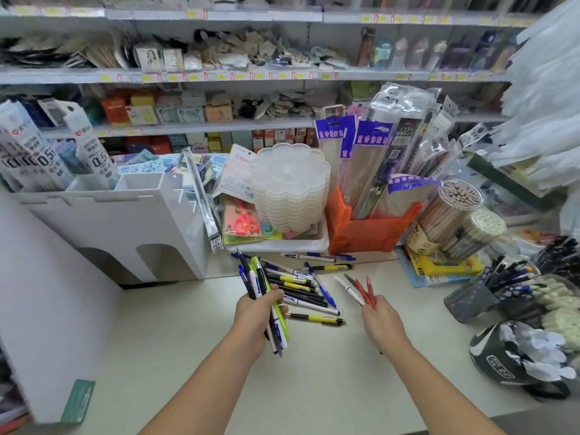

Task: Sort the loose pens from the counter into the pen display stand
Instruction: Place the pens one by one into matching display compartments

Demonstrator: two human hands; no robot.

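Note:
My left hand [255,318] grips a bundle of several pens [258,277], blue, black, white and yellow-green, fanned upward above the counter. My right hand [381,321] holds a few pens [361,288], two red ones, a white one and a dark one, pointing up and left. A pile of loose pens [303,291] lies on the pale counter [314,372] between and beyond both hands; more loose pens [317,257] lie by the white tray. The white pen display stand [131,215] with open top compartments stands at the left.
A white tray [314,244] holds scissors and stacked clear palettes [290,189]. An orange bin [367,232] with packaged goods stands right of it, then pencil tubs [452,215]. Cups of pens [499,290] and a dark cap [514,359] crowd the right edge. Shelves fill the back.

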